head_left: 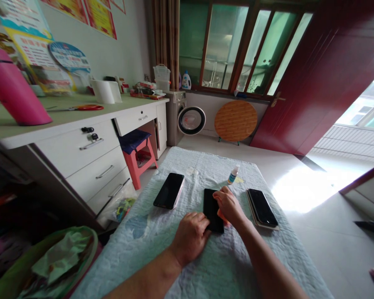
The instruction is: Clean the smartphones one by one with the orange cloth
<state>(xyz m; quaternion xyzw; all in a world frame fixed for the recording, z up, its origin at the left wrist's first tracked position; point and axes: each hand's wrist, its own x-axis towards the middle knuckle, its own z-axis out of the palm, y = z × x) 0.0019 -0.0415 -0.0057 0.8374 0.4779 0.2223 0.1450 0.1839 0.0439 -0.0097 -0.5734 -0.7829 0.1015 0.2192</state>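
I find both hands down on the middle phone, a dark-screened handset lying face up near the centre of the pale quilted cloth that covers the table. The left hand rests knuckles up at the phone's near left corner, fingers bent and fingertips on the glass; it presses rather than grips, with nothing enclosed in it. The right hand lies palm down over the phone's right edge, fingers curled toward the far end. A small orange scrap shows under its heel, touching the phone's right side; I cannot tell whether the hand is closed on it or only lying over it. A second dark phone lies to the left, well apart from the hands. A third phone lies just right of the right hand, seemingly on top of another flat item, near the cloth's right edge. A small white bottle with a blue label stands just beyond the middle phone. A white desk with drawers runs along the left wall, a pink cylinder on its top and a red stool tucked beneath.
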